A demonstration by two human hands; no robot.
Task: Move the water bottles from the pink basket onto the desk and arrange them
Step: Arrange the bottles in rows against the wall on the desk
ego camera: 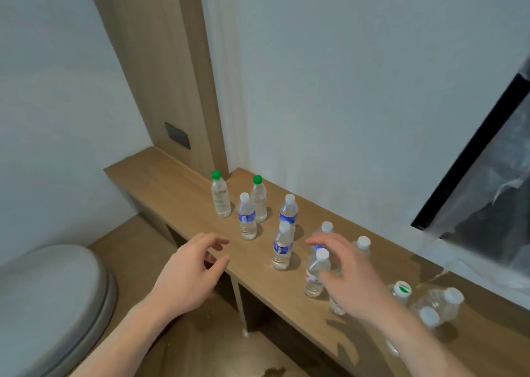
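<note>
A: State of the hands?

B: Left hand (189, 273) is above the desk (177, 193) edge, fingers loosely curled, holding nothing. Right hand (351, 276) is spread, hovering beside a red-label bottle (315, 273) (contact cannot be confirmed).

A: Bottle positions?

B: Blue-label bottle (282, 247) stands upright between both hands. Two green-capped bottles (220, 196) stand beyond the left fingertips. The pink basket is out of view.

Wooden desk (183, 193) along wall; water bottles (282, 247) standing upright.
</note>
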